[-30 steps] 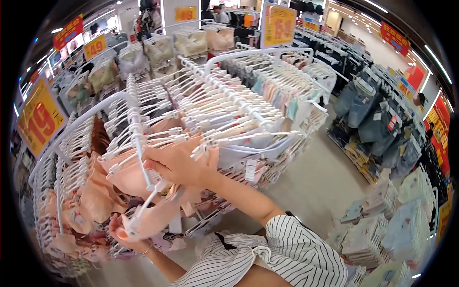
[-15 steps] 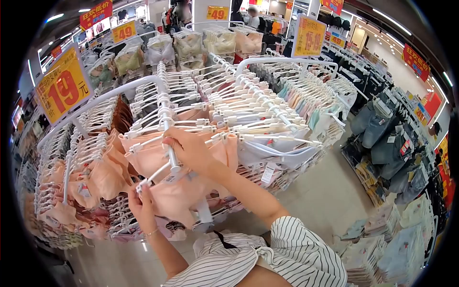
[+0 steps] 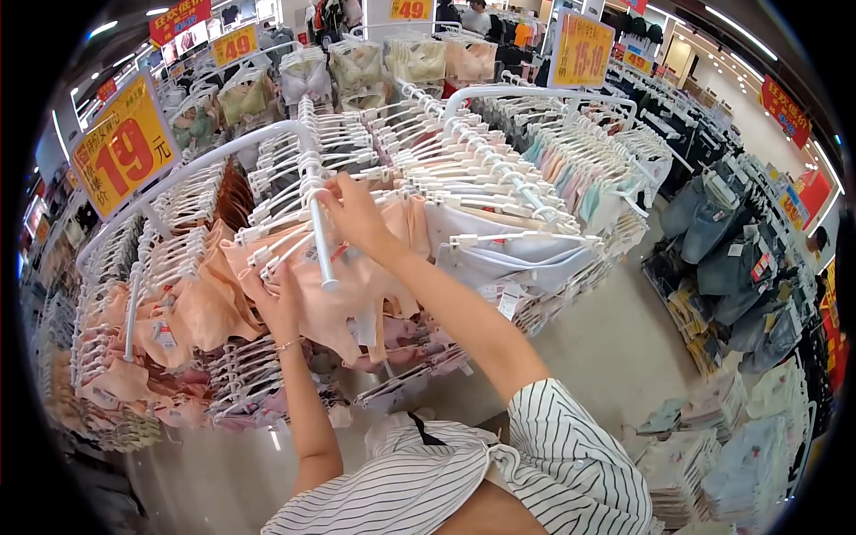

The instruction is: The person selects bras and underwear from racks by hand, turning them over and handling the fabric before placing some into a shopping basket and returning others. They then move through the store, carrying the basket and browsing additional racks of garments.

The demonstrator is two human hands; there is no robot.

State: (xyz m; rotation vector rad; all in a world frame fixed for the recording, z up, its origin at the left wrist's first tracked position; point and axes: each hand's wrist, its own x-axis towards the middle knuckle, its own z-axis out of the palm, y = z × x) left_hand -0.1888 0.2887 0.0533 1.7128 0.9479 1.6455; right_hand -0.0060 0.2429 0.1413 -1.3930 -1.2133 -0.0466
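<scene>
A peach bra (image 3: 343,312) hangs from a white clip hanger (image 3: 283,252) at the front of a white display rail (image 3: 323,236). My left hand (image 3: 278,299) is closed at the hanger's left end, beside the bra's edge. On the rail, my right hand (image 3: 355,216) pinches at the hanger's hook; the fingers partly hide it. More peach bras (image 3: 203,308) hang in a row to the left. White underwear (image 3: 517,259) is clipped to hangers just right of my right forearm.
The rail's bare end sticks out toward me. A yellow price sign (image 3: 125,147) stands at the left, another sign (image 3: 581,52) at the upper right. Denim clothes (image 3: 713,223) fill a rack across the aisle floor (image 3: 580,357). Pale packed garments (image 3: 749,464) hang at lower right.
My right hand has slid back along the rail, away from its end. The bra and hanger have moved onto the rail, my left hand following upward and slightly right.
</scene>
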